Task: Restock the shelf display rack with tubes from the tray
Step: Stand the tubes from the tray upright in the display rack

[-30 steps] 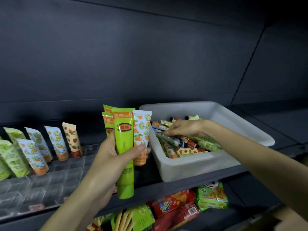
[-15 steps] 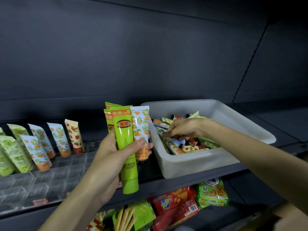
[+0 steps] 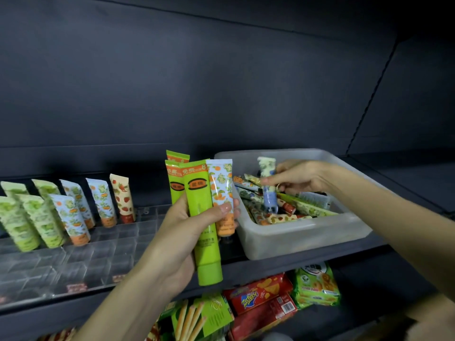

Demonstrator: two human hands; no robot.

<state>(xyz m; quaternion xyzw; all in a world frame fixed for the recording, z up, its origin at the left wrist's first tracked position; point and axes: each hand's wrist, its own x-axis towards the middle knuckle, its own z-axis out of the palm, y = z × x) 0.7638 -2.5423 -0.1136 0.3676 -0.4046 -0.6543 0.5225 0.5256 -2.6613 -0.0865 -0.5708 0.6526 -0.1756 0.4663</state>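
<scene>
My left grip (image 3: 187,232) is wrapped round a fan of tubes held upright, crimped ends up. The thumb lies across the front green tube (image 3: 199,207). Two more green tubes (image 3: 174,183) stand behind it, and an orange-print tube (image 3: 221,193) sits at its right side. The long green tube's cap hangs below my palm, in front of the shelf (image 3: 270,265) edge.

My right grip (image 3: 302,178) pinches a blue floral tube (image 3: 268,190) between thumb and fingertips. The tube stands nearly upright over the left half of the tray (image 3: 307,237), pale crimped end on top. I cannot tell whether its lower end touches the heap.

That heap of loose tubes (image 3: 302,210) lies criss-crossed inside the white tray, which sits on the shelf just to the right of my left grip.

To the left on the same shelf is the clear display rack (image 3: 73,262), divided into small cells. Two rows of racked tubes (image 3: 71,217) lean back at its far left: green prints, then orange prints. One strawberry tube (image 3: 123,198) ends the back row on the right. The cells nearer me and toward the tray hold nothing.

Below the shelf I see red snack packs (image 3: 258,299), a green biscuit pack (image 3: 315,286) and a green stick box (image 3: 202,321). A dark back panel (image 3: 221,82) fills the upper view.
</scene>
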